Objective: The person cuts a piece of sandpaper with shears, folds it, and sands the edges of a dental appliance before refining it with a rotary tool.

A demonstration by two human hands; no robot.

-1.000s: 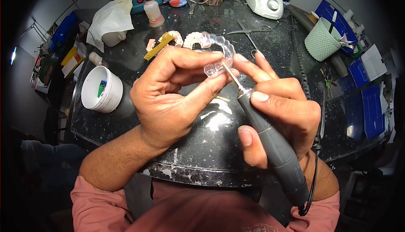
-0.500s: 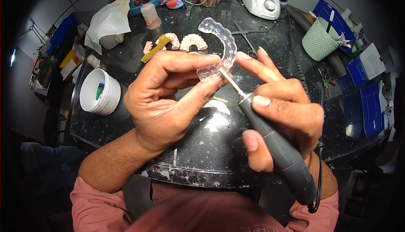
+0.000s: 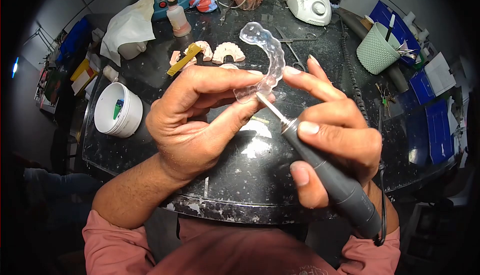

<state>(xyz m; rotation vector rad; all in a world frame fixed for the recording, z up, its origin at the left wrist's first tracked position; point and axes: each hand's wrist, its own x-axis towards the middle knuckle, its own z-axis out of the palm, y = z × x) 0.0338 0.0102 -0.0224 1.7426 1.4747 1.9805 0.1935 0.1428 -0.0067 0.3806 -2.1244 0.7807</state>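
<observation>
A clear, arch-shaped dental splint (image 3: 274,55) is pinched between the thumb and fingers of my left hand (image 3: 195,120), above the table. My right hand (image 3: 340,130) wraps round a dark grey rotary handpiece (image 3: 340,185), its cable running off the lower end. The slim bur (image 3: 272,108) at its tip meets the lower part of the splint, close to my left thumb. My right index fingertip rests right at the splint's outer edge. Behind the hands lie pale dental casts (image 3: 228,53), one with a yellow strip (image 3: 184,59) across it, and scissors (image 3: 292,50).
A white tub (image 3: 131,110) stands at the left on the black table (image 3: 225,190). Toward the back are a bottle with pink contents (image 3: 178,20) and a white control box (image 3: 309,3). A woven green pot (image 3: 374,55) and keys (image 3: 385,97) are at the right.
The splint has tilted and shifted slightly right in my left hand. The handpiece has moved a little with my right hand, its bur tip now lower on the splint.
</observation>
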